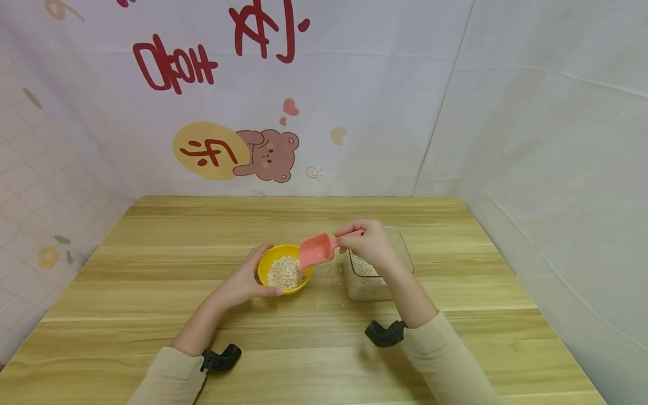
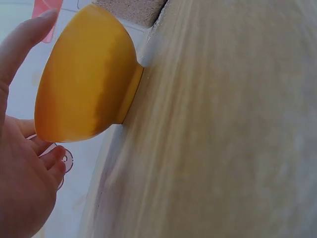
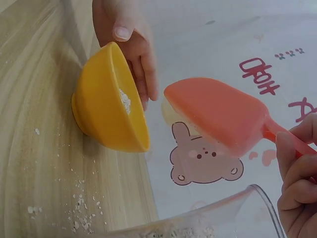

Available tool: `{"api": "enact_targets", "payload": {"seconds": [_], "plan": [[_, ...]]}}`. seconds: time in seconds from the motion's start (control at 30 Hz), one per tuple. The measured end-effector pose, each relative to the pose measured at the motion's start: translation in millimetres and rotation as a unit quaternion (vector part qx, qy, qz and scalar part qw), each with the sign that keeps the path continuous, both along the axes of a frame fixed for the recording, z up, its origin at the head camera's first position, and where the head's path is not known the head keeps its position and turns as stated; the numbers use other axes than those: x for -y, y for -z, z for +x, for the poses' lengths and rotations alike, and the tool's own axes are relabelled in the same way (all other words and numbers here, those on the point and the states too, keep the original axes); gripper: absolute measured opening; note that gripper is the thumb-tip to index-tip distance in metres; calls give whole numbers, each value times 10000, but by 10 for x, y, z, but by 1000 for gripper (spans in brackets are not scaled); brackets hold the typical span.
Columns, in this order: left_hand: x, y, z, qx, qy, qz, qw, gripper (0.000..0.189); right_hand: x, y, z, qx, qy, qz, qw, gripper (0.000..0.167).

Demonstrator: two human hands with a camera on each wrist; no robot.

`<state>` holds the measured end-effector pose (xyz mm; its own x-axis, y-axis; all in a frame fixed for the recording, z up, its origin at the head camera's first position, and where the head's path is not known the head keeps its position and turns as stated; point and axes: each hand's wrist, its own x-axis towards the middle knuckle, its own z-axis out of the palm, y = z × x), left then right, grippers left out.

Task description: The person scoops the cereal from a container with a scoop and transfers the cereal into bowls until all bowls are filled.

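Observation:
In the head view a yellow bowl (image 1: pixel 262 271) stands on the table with pale oat flakes (image 1: pixel 286 274) inside. My left hand (image 1: pixel 245 284) holds its left side, thumb by the near rim and fingers round the far side; the left wrist view shows the bowl's outer wall (image 2: pixel 89 79). My right hand (image 1: pixel 370 246) grips the handle of a pink scoop (image 1: pixel 316 251), whose tip is tilted over the bowl's right rim. Only a few flakes show in the scoop. From the right wrist camera, the scoop's underside (image 3: pixel 218 111) appears close above the bowl opening.
Right of the bowl, beneath my right hand, sits a clear square container (image 1: pixel 368 289) holding more oats. Loose flakes (image 1: pixel 334 277) lie scattered on the wooden table (image 1: pixel 283 354) between the two vessels. White printed curtains (image 1: pixel 374 129) stand behind and beside the table.

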<state>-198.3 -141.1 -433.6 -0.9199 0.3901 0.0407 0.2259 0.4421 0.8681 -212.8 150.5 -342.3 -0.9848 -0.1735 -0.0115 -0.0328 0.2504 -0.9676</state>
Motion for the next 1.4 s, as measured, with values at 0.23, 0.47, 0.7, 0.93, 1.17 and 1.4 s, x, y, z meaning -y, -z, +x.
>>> {"api": "enact_targets", "payload": {"seconds": [0.23,0.47,0.7,0.93,1.17,1.4], "plan": [[-67,-60,17,-174,-154,-123,9997,112,-126,-49,86,-19,252,9,9997,19],[-122,-107,42,-209,-238,-185,9993,112,-268,-35,114,-163,252,-597,9978,23],[-189,-176,61,-210,-280,-104,9993,110,-409,-62,168,-181,426,-745,9961,25],[-297,-222,45,-349,-184,-28,9992,110,-509,-92,213,-274,540,-814,9948,22],[-418,-269,19,-527,-58,1,9986,110,-626,-129,228,-436,600,-999,9922,19],[-553,-313,-10,-624,75,12,9980,112,-762,-134,204,-518,686,-1178,9893,10]]}}
